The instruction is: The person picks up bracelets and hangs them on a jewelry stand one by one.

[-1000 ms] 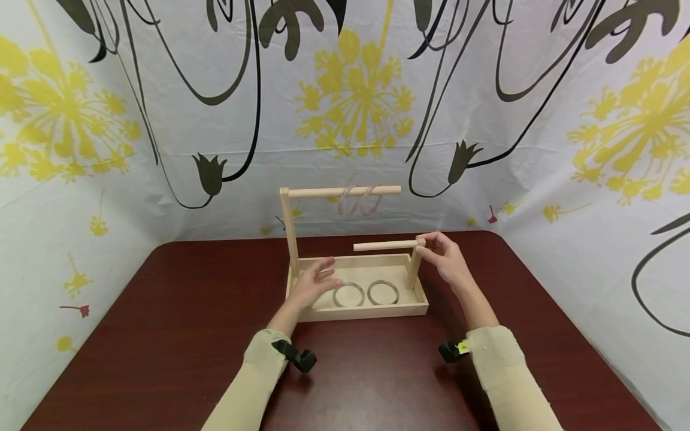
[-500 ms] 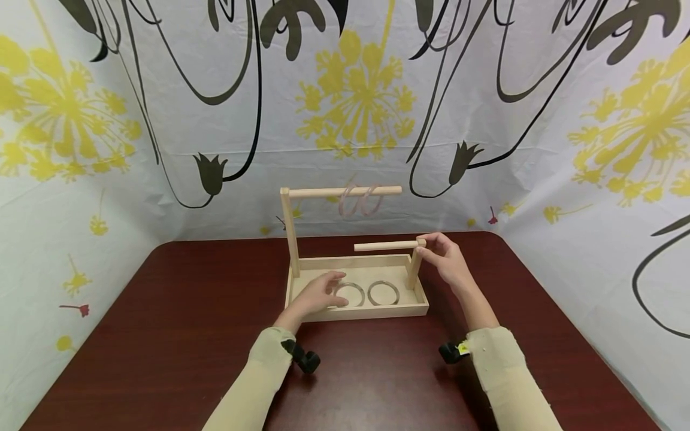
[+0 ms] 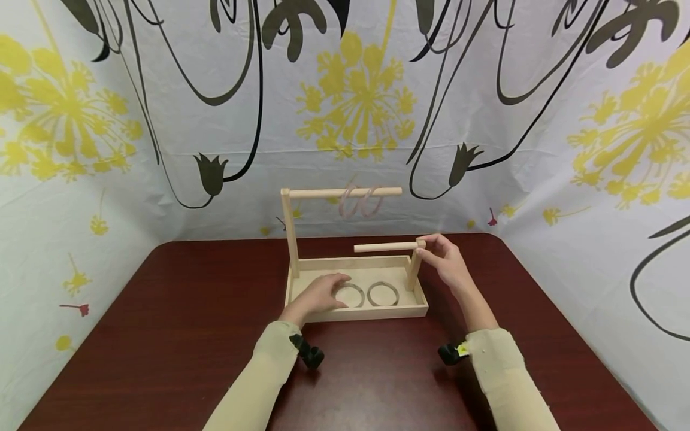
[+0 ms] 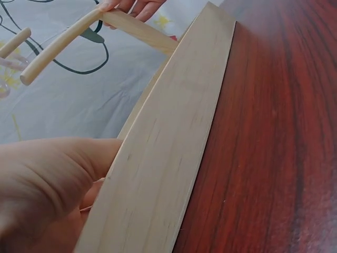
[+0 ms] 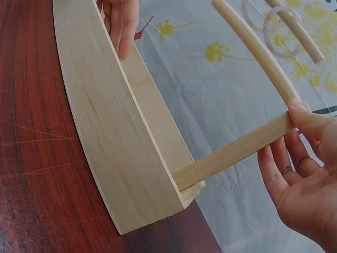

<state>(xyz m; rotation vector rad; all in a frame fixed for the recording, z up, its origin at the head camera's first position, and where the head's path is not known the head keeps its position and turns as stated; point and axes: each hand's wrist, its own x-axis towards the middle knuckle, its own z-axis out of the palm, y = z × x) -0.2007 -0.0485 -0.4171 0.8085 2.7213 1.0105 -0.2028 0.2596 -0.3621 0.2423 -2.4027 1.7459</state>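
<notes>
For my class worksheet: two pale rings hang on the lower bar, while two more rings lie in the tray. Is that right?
Not quite. The two pale rings hang on the upper bar, not the lower bar; the head view shows it. Two more rings do lie in the tray.

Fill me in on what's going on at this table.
A person has both hands on or near a pale wooden tray with two posts. The right hand grips the top of the shorter post, where the lower bar joins it. The left hand reaches into the tray, around the left-hand gray ring; whether it grips the ring is unclear. The other gray ring lies beside it, and two pinkish rings hang from the upper bar.
</notes>
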